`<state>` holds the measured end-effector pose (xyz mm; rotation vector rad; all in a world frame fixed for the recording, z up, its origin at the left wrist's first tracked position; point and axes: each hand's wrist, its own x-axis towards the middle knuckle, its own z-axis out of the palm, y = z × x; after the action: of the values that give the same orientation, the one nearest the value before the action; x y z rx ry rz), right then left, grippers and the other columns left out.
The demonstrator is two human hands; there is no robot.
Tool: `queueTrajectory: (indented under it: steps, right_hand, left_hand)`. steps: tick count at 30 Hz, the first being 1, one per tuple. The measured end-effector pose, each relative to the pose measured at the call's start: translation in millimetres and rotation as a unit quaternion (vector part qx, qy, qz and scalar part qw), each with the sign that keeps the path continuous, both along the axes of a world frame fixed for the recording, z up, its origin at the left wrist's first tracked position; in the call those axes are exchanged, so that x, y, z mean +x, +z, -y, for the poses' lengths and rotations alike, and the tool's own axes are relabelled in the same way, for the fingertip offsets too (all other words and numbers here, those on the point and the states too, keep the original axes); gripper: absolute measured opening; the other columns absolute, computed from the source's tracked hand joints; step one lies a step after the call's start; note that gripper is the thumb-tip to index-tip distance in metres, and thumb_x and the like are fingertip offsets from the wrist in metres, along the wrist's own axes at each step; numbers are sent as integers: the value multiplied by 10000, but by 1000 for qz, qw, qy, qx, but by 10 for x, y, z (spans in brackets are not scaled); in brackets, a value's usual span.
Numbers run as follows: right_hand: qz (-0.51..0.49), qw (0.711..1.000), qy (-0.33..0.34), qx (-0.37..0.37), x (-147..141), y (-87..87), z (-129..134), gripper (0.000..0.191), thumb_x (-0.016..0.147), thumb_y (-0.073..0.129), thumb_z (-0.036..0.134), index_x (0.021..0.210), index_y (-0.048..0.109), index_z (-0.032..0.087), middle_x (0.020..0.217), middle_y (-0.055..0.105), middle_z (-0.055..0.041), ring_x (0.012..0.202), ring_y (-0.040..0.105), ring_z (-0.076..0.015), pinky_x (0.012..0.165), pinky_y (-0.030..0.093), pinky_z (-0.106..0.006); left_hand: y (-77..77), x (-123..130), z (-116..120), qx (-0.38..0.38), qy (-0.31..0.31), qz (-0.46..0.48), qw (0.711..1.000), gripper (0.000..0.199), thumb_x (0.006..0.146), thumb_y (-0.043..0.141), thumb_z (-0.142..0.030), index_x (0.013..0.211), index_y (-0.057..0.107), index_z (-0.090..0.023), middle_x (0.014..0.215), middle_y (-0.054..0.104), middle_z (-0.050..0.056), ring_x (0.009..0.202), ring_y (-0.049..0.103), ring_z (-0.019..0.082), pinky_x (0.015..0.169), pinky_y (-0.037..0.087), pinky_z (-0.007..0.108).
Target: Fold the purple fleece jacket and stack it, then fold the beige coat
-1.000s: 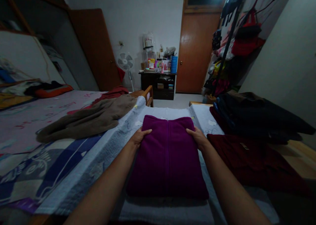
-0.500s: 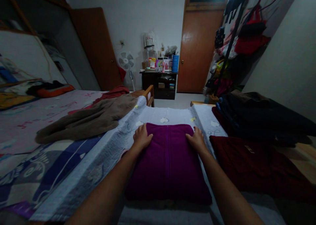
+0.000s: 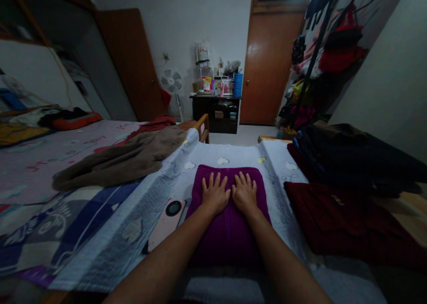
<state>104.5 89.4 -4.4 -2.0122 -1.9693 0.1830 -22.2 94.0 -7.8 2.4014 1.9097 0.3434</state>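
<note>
A folded purple garment (image 3: 228, 233) with a zipper line down its middle lies on the pale blue patterned cover (image 3: 208, 155). My left hand (image 3: 215, 194) rests flat on its upper left part, fingers spread. Beside it, my right hand (image 3: 245, 193) lies flat on the upper right part, fingers also apart. The two thumbs are close together near the zipper. Neither hand holds anything. A pink phone (image 3: 166, 226) with a round black camera ring lies left of the garment, partly behind my left forearm.
To the right lie a folded dark red garment (image 3: 343, 219) and a stack of dark clothes (image 3: 360, 157). A brown garment (image 3: 123, 159) is spread out on the left. Farther back stand a fan (image 3: 172, 82) and a black cabinet (image 3: 213, 115).
Both hands have moved inward from the garment's upper side edges onto its top and flattened out. More of the pink phone now shows.
</note>
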Motion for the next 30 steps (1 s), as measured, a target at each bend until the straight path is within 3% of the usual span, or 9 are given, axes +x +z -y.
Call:
queueTrajectory:
  steps: [10, 30]
  right_hand:
    - [22, 999, -7, -36, -7, -129, -24, 557, 940, 311, 358, 1488, 338, 258, 1600, 185, -9, 1471, 49, -296, 1109, 27, -645]
    - [36, 998, -5, -52, -26, -149, -20, 592, 920, 331, 344, 1501, 317, 234, 1598, 192, -35, 1471, 68, -294, 1122, 24, -607]
  left_hand:
    - [-134, 3, -20, -15, 13, 13, 1000, 608, 909, 379, -503, 1488, 326, -326, 1596, 220, 40, 1465, 57, 376, 1097, -5, 694]
    - [-216, -6, -51, -43, 13, 18, 999, 612, 914, 348, -519, 1492, 316, -323, 1596, 214, 52, 1465, 54, 379, 1076, 7, 725]
